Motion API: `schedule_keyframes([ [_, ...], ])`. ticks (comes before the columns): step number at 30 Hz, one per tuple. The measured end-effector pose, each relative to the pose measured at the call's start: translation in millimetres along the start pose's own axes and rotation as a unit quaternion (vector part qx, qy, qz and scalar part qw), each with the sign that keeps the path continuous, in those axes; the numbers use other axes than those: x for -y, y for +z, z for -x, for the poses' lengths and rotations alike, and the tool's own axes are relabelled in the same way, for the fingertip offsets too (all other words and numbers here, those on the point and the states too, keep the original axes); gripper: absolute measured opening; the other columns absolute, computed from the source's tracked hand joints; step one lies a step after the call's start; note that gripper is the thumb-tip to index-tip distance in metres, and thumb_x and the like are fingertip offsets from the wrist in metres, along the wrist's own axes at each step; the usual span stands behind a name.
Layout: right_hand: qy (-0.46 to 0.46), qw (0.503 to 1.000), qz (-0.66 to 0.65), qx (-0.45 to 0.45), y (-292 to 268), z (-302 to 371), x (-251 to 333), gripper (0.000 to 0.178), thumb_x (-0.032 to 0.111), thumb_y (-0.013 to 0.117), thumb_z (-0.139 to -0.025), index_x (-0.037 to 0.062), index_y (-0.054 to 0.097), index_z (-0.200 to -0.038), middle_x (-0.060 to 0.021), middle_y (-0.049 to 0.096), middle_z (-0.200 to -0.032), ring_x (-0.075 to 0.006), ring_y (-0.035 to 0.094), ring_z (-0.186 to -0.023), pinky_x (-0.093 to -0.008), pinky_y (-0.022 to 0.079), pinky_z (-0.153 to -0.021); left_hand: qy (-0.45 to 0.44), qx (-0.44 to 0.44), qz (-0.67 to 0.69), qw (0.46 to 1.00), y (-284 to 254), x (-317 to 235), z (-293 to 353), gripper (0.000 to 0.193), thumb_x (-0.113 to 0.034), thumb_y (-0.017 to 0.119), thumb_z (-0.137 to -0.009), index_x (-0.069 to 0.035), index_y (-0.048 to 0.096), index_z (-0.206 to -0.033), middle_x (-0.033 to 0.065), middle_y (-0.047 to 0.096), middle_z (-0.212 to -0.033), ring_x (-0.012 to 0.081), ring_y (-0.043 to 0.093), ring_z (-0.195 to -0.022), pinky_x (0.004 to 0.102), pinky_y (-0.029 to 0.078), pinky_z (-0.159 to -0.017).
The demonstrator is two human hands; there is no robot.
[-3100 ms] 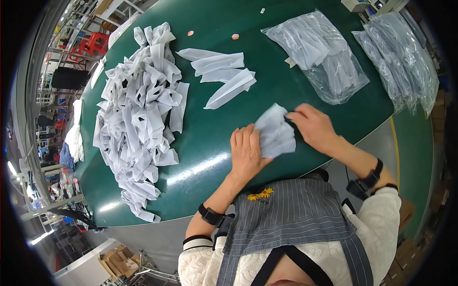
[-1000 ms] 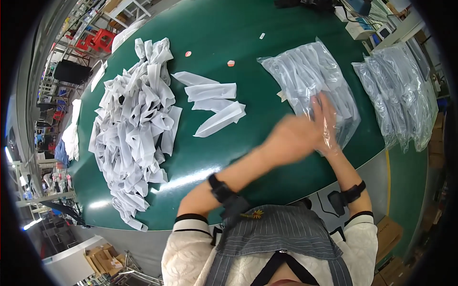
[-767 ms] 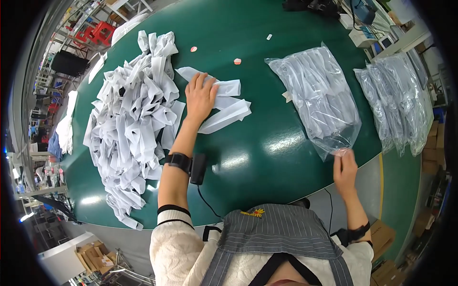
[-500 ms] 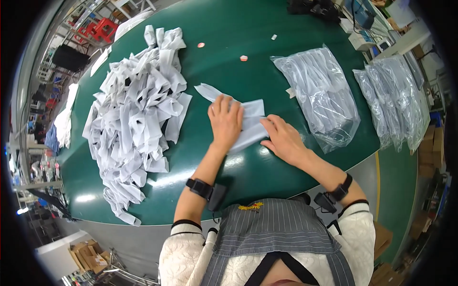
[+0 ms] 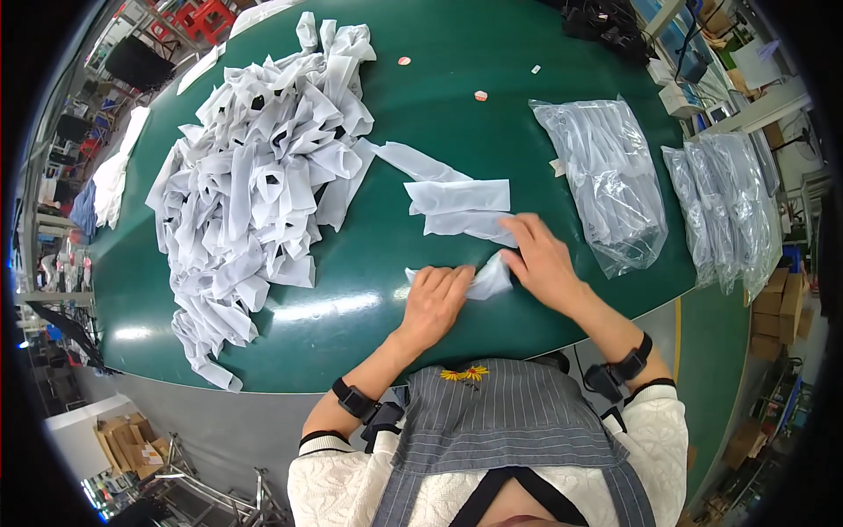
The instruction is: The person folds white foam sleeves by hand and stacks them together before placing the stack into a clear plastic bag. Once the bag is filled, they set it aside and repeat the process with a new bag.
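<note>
My left hand (image 5: 436, 305), fingers curled, grips the left part of a white cloth strip (image 5: 493, 279) near the table's front edge. At the strip's right end is my right hand (image 5: 549, 272), its thumb touching the raised corner and its fingers stretched apart from the thumb. The fingertips of that hand reach the end of another white strip lying farther back. Several such flat strips (image 5: 461, 197) overlap there, one slanting toward the upper left. How much cloth lies under my left fingers is hidden.
A big heap of crumpled white cloth pieces (image 5: 255, 184) covers the left of the green table (image 5: 351, 351). To the right lie a clear bag of white pieces (image 5: 610, 180) and further filled bags (image 5: 724, 206). Small round stickers (image 5: 480, 96) lie at the back.
Both hands have come nearer to me, the left farther. A white strip now lies between them at the front, apart from the strips they were on, which lie uncovered farther back.
</note>
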State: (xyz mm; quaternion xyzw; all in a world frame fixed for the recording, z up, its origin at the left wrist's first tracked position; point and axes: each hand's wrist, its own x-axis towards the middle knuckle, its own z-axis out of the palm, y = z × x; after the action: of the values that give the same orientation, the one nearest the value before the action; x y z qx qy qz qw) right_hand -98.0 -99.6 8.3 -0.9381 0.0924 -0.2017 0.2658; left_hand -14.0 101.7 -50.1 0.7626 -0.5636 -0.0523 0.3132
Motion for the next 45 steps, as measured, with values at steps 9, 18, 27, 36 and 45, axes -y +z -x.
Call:
schedule_keyframes([
  [9,0.054,0.923,-0.019,0.381,12,-8,-13,0.017,0.007,0.052,-0.085,0.0021,0.054,-0.102,-0.0182,0.063,-0.085,-0.0387,0.063,-0.075,-0.0477,0.051,-0.071,0.067,-0.057,-0.114,0.990,-37,-4,-21,0.032,-0.010,0.073,-0.068,-0.012,0.061,-0.097,0.0090,0.058,-0.119,0.0274,0.055,-0.108,0.0444,0.038,-0.097],
  [18,-0.045,0.993,0.103,0.023,36,-37,-32,0.016,0.010,0.050,-0.087,0.0020,0.052,-0.100,-0.0174,0.064,-0.075,-0.0376,0.064,-0.077,-0.0452,0.050,-0.066,0.054,-0.032,-0.070,0.996,-14,18,-35,0.028,-0.014,0.069,-0.073,-0.014,0.061,-0.099,0.0090,0.059,-0.113,0.0259,0.054,-0.109,0.0464,0.037,-0.099],
  [27,0.030,0.929,-0.019,0.369,21,-35,-18,0.011,0.003,0.050,-0.086,0.0033,0.055,-0.096,-0.0175,0.060,-0.085,-0.0392,0.062,-0.077,-0.0462,0.052,-0.066,0.045,0.004,-0.115,0.992,-48,13,-29,0.051,-0.023,0.079,-0.063,-0.015,0.059,-0.109,0.0086,0.056,-0.120,0.0270,0.052,-0.111,0.0477,0.035,-0.100],
  [36,-0.027,0.988,0.102,0.116,83,-83,-38,0.023,0.005,0.053,-0.084,0.0093,0.055,-0.106,-0.0147,0.061,-0.080,-0.0385,0.061,-0.075,-0.0460,0.050,-0.064,-0.036,0.031,-0.039,0.998,-9,9,-22,0.058,-0.031,0.082,-0.060,-0.014,0.059,-0.111,0.0124,0.052,-0.126,0.0310,0.047,-0.121,0.0563,0.027,-0.107],
  [45,-0.065,0.935,-0.063,0.342,51,-65,-21,0.015,0.005,0.052,-0.082,0.0056,0.060,-0.095,-0.0154,0.062,-0.081,-0.0364,0.062,-0.077,-0.0452,0.048,-0.064,0.008,0.044,-0.069,0.997,-59,26,-12,0.059,-0.036,0.082,-0.060,-0.013,0.059,-0.110,0.0154,0.035,-0.147,0.0362,0.026,-0.141,0.0584,0.018,-0.111],
])
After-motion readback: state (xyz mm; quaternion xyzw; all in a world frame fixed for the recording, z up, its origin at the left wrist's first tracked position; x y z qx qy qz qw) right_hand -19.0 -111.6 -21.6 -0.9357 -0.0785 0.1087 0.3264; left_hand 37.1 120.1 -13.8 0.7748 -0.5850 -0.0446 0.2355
